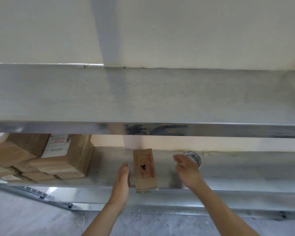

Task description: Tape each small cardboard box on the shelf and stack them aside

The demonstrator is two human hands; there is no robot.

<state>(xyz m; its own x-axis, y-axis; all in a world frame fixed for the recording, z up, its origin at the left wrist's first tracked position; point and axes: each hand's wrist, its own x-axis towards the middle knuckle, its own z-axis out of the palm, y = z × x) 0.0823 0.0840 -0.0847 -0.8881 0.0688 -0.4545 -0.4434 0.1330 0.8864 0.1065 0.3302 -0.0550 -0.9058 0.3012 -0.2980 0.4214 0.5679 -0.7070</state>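
Where the lower metal shelf (228, 174) meets its front lip, a small cardboard box (144, 169) lies lengthwise, near end overhanging the edge slightly; red print and a dark mark on its top face. Left hand (122, 178) flat against the box's left side, fingers straight, nothing gripped. Right hand (186, 169) hovers to the box's right, apart from it, fingers loosely spread, holding nothing; blurred. Tape roll (194, 158) just behind that hand, near the back wall; contact with the hand cannot be told. Bare shelf between box and right hand, and more bare metal running off to the right. Left of the box, past a gap, a pile of stacked boxes (41, 160), one with a white label. Upper shelf (143, 96) overhangs closely above, leaving a low slot for reaching in
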